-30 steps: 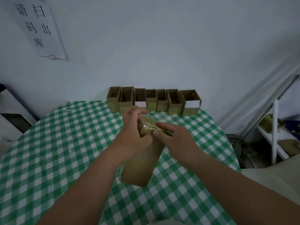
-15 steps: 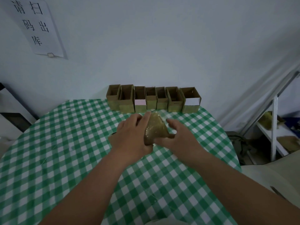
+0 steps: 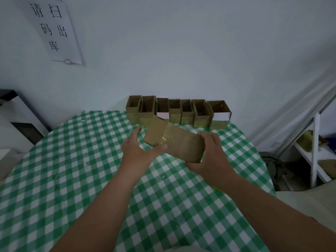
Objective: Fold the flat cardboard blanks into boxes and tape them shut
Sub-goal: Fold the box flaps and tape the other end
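Observation:
A brown cardboard box [image 3: 179, 141] with shiny clear tape on it lies lengthwise in the air above the table, tilted down to the right. My right hand [image 3: 211, 156] grips its right end, fingers over the top and thumb under it. My left hand [image 3: 140, 151] is at its left end, thumb touching the taped underside, fingers spread and nearly straight. A row of several open-topped folded boxes [image 3: 179, 111] stands along the table's far edge against the wall.
The round table has a green and white checked cloth [image 3: 72, 170]. A paper sign [image 3: 54, 30] hangs on the wall at upper left. A white shelf rack [image 3: 315, 151] with cardboard pieces stands at the right; a dark cabinet [image 3: 16, 117] at the left.
The box has turned from upright on end to lying sideways. My right hand has slid to its right end and my left hand has loosened to its left end.

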